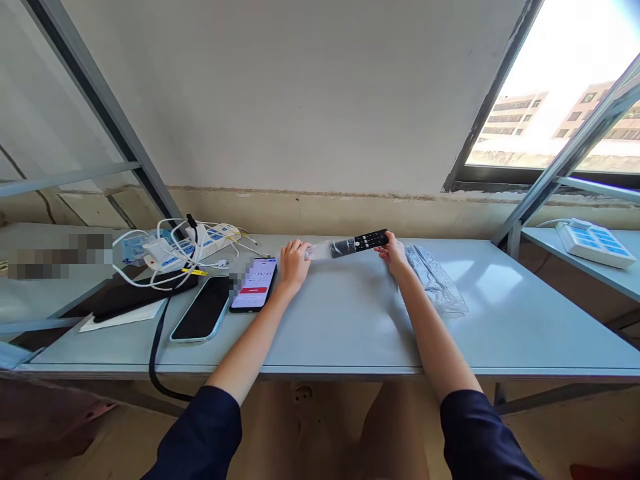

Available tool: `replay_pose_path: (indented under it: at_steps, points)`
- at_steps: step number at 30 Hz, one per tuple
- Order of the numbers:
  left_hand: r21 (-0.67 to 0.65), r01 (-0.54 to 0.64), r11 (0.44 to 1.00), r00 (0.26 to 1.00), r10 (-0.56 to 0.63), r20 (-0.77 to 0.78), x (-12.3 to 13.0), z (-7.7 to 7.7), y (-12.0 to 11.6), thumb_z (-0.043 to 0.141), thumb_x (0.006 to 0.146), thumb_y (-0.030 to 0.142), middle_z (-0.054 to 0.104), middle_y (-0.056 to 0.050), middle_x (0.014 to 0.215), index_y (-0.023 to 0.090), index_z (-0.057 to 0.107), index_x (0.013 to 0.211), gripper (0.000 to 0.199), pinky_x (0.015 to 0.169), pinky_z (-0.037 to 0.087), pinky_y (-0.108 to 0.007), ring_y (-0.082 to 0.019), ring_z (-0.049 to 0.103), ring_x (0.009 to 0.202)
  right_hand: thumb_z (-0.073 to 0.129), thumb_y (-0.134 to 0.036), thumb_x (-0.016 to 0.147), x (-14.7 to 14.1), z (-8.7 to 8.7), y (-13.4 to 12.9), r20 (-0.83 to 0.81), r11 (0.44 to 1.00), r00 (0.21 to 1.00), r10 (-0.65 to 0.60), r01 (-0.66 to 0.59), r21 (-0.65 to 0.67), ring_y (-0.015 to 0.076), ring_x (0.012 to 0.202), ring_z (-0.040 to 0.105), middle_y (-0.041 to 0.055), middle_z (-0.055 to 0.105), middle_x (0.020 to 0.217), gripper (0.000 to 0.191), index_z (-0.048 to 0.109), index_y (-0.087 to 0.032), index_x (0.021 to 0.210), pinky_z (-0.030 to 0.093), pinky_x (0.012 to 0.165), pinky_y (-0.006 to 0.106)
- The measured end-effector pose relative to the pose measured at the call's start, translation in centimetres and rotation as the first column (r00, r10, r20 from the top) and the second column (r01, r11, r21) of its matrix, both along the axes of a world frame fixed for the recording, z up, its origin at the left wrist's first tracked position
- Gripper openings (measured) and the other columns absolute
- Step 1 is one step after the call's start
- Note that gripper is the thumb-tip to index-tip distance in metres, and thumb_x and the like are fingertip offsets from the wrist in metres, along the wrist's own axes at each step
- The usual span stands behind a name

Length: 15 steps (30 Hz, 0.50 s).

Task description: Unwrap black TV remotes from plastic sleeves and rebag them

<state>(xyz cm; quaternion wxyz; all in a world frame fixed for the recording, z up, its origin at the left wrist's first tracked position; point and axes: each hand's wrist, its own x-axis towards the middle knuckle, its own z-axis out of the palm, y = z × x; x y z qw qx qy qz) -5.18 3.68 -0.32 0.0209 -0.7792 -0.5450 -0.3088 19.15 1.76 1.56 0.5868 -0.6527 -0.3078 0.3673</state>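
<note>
A black remote control (371, 241) with pale buttons is held above the desk, its left end inside a clear plastic sleeve (323, 251). My right hand (393, 253) is closed around the bare right end of the remote. At the other side my left hand (295, 265) pinches the far left end of the sleeve, so the plastic stretches between the two hands. Beside my right forearm lies a heap of crumpled clear plastic bags (435, 280). Left of my left hand rests a phone with a lit screen (254, 285).
Another phone (203, 310), dark-screened with a light blue case, lies further left. Behind it, tangled white cables (175, 257) surround a power strip (220, 235). A black cable (159, 347) hangs over the front edge of the desk (330, 333). Metal posts stand at both sides.
</note>
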Motion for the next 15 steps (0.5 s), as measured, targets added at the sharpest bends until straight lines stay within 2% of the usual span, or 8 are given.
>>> replay_pose_path:
  at_steps: [3, 7, 9, 12, 15]
  points:
    - [0.031, -0.061, 0.998, 0.995, 0.058, 0.086, 0.1, -0.4, 0.1, 0.041, 0.087, 0.013, 0.065, -0.007, 0.095, 0.023, 0.063, 0.093, 0.025, 0.079, 0.042, -0.035, -0.025, 0.058, 0.095, 0.044, -0.049, 0.088, 0.6, -0.4, 0.5, -0.053, 0.998, 0.997, -0.062, 0.062, -0.013, 0.0096, 0.045, 0.053, -0.005, 0.048, 0.054, 0.026, 0.051, -0.027, 0.101, 0.042, 0.039, 0.016]
    - [0.034, -0.109, 0.993, 0.98, 0.102, 0.171, 0.3, -0.3, 0.0, 0.033, 0.091, 0.015, 0.066, -0.008, 0.094, 0.02, 0.062, 0.089, 0.029, 0.08, 0.043, -0.035, -0.024, 0.059, 0.094, 0.03, -0.041, 0.094, 0.7, -0.9, 0.6, -0.08, 0.997, 0.994, -0.07, 0.066, -0.042, 0.009, 0.042, 0.05, -0.0055, 0.045, 0.056, 0.024, 0.045, -0.027, 0.107, 0.044, 0.039, 0.017]
    - [0.0, -0.09, 0.996, 0.985, 0.089, 0.149, 0.5, 0.1, -0.3, 0.036, 0.089, 0.014, 0.065, -0.007, 0.097, 0.02, 0.062, 0.091, 0.026, 0.082, 0.043, -0.035, -0.024, 0.058, 0.097, 0.031, -0.037, 0.094, 0.1, -1.1, 0.7, -0.08, 0.999, 0.997, -0.015, 0.011, -0.049, 0.0087, 0.046, 0.055, -0.0041, 0.049, 0.061, 0.021, 0.045, -0.027, 0.105, 0.046, 0.043, 0.017]
    - [-0.046, -0.024, 0.999, 0.996, 0.028, 0.085, 0.9, 0.7, -1.0, 0.043, 0.086, 0.014, 0.064, -0.007, 0.102, 0.02, 0.061, 0.097, 0.022, 0.086, 0.043, -0.034, -0.023, 0.057, 0.102, 0.04, -0.035, 0.091, -1.5, -1.7, 0.7, -0.065, 0.989, 0.989, 0.133, -0.137, -0.05, 0.0099, 0.056, 0.061, -0.0006, 0.057, 0.069, 0.015, 0.049, -0.025, 0.097, 0.049, 0.048, 0.017]
    - [-0.049, 0.064, 0.997, 0.998, -0.063, 0.032, 1.4, 1.0, -1.6, 0.047, 0.085, 0.015, 0.063, -0.007, 0.105, 0.021, 0.061, 0.1, 0.022, 0.089, 0.042, -0.035, -0.023, 0.055, 0.103, 0.051, -0.033, 0.085, -3.3, -2.2, 0.5, -0.012, 0.943, 0.945, 0.327, -0.328, -0.055, 0.0127, 0.064, 0.062, 0.0012, 0.058, 0.069, 0.009, 0.052, -0.024, 0.087, 0.05, 0.051, 0.019]
